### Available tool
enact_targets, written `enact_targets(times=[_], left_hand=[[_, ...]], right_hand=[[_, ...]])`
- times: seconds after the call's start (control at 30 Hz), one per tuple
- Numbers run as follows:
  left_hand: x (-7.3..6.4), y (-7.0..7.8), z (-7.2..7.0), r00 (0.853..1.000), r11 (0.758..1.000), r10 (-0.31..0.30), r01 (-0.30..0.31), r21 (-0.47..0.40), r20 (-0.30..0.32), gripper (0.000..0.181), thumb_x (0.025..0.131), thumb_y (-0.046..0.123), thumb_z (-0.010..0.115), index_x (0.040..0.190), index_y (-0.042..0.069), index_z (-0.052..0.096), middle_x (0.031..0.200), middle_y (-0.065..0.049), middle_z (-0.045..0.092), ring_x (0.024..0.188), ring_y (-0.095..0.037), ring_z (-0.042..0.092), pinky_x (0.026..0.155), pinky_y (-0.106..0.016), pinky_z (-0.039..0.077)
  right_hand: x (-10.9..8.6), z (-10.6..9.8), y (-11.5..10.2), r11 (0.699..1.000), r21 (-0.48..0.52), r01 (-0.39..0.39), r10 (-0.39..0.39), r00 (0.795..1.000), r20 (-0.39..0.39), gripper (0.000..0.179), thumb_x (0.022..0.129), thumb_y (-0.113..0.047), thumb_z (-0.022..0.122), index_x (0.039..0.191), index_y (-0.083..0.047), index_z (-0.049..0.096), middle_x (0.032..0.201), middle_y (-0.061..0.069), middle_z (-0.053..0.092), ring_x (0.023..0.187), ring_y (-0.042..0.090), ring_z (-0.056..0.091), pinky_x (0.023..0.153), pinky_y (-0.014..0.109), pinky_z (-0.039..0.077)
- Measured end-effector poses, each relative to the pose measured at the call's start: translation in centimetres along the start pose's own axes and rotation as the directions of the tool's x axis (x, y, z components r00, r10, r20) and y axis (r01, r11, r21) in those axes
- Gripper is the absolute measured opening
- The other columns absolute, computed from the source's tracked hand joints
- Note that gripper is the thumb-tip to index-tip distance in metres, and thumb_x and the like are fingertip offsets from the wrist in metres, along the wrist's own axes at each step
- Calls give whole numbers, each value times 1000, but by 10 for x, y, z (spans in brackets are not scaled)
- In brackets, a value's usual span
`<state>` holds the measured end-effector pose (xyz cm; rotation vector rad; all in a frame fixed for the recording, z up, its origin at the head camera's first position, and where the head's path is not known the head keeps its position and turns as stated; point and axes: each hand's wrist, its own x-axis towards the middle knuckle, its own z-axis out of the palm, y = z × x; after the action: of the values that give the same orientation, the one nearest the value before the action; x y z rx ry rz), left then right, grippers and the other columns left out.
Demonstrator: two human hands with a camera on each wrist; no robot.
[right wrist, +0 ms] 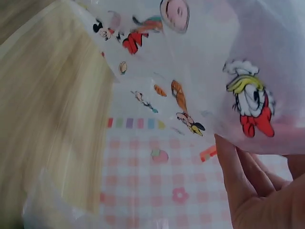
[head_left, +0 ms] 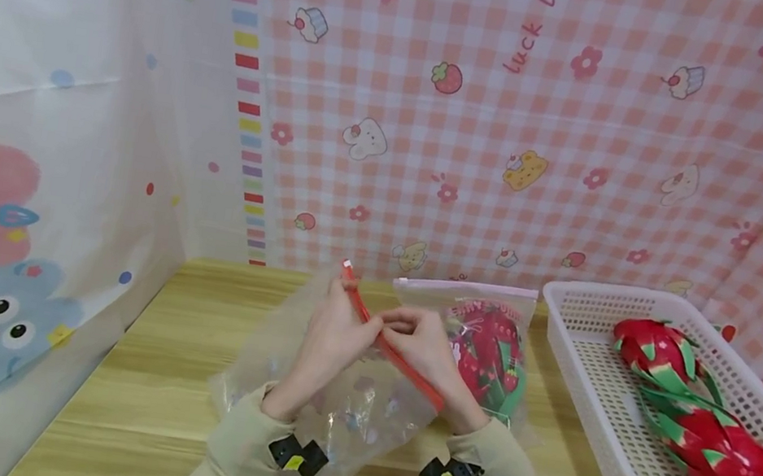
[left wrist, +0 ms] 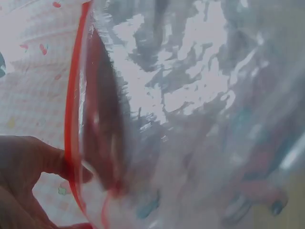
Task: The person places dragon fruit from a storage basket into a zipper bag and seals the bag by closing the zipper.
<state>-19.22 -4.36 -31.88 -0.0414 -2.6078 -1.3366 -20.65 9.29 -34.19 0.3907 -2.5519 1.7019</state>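
A clear zip bag [head_left: 365,400] with a red zip strip [head_left: 411,372] is held up over the wooden table. Cartoon prints show on its film in the right wrist view. My left hand [head_left: 338,330] grips the strip toward its far end; the left wrist view shows a finger and thumb at the red edge. My right hand [head_left: 425,350] pinches the bag's mouth near the middle of the strip, its fingertips close to the left thumb. Behind the right hand lies a second zip bag [head_left: 487,344] with a pale pink top, red and green dragon fruit showing inside.
At the right stands a white perforated basket [head_left: 571,406] with two dragon fruits [head_left: 726,458] in it. The wooden table [head_left: 147,368] meets a pink checked cloth [head_left: 389,190] at the back and a white printed cloth [head_left: 100,188] on the left.
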Motion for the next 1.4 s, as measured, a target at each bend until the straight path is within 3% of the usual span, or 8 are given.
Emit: enact_targets(times=[0.17,0.37,0.5,0.77,0.87,1.1,1.27,1.4], left_hand=[[0,-10,-15,997,991,75,-77,108,25,38,79,8,58,113,-8,55,66,-8,58,47,-11,44,39,-21,33],[1,-19,-43,971,961,205,-177,212,-120,28,79,-5,48,100,-5,66,87,-22,72,47,-13,38,43,-24,30],[1,-18,-39,960,949,269,-249,195,-80,27,83,-2,50,103,-3,67,97,-20,72,45,-9,36,41,-22,30],[1,-21,-28,881,900,424,-384,208,-209,24,85,-4,52,101,-4,70,74,-17,70,44,-8,33,40,-20,26],[4,-25,-30,870,900,430,-392,191,-242,23,85,-2,54,100,-2,71,82,-18,73,43,-6,36,39,-19,28],[12,-33,-21,853,888,458,-431,157,-248,23,82,0,57,99,-1,72,93,-17,73,39,1,22,35,-14,20],[14,-32,-18,848,889,458,-443,118,-265,24,79,-1,56,96,-1,73,91,-17,73,40,2,19,35,-14,18],[15,-32,-17,856,895,446,-434,105,-261,25,79,0,56,97,0,73,90,-16,73,41,2,19,35,-14,18]], right_hand=[[2,-13,11,997,-48,-68,60,984,-166,14,84,-10,68,94,-1,73,85,16,74,67,14,70,53,19,47],[1,-43,31,983,-100,-152,108,928,-356,13,87,-9,63,94,0,70,89,17,74,57,6,63,51,19,51],[-2,-43,32,988,-70,-139,110,941,-319,17,89,-13,64,99,-2,70,93,17,74,63,8,66,56,21,53],[-4,-34,35,989,-94,-110,69,930,-360,17,89,-15,65,98,-4,74,91,15,75,59,4,62,49,18,46],[-3,-37,42,991,-69,-112,80,929,-362,18,90,-15,64,100,-4,73,94,14,74,61,3,60,52,19,47],[-4,-42,40,997,1,-80,78,975,-206,23,93,-15,59,109,0,67,102,19,71,72,9,67,64,28,58],[-3,-73,19,984,-178,-8,-18,989,-145,28,95,-16,56,118,-2,63,109,21,69,90,27,69,72,34,58],[0,-124,-1,902,-431,-26,-13,996,-85,35,98,-24,51,125,-4,58,119,22,65,105,37,63,82,45,54]])
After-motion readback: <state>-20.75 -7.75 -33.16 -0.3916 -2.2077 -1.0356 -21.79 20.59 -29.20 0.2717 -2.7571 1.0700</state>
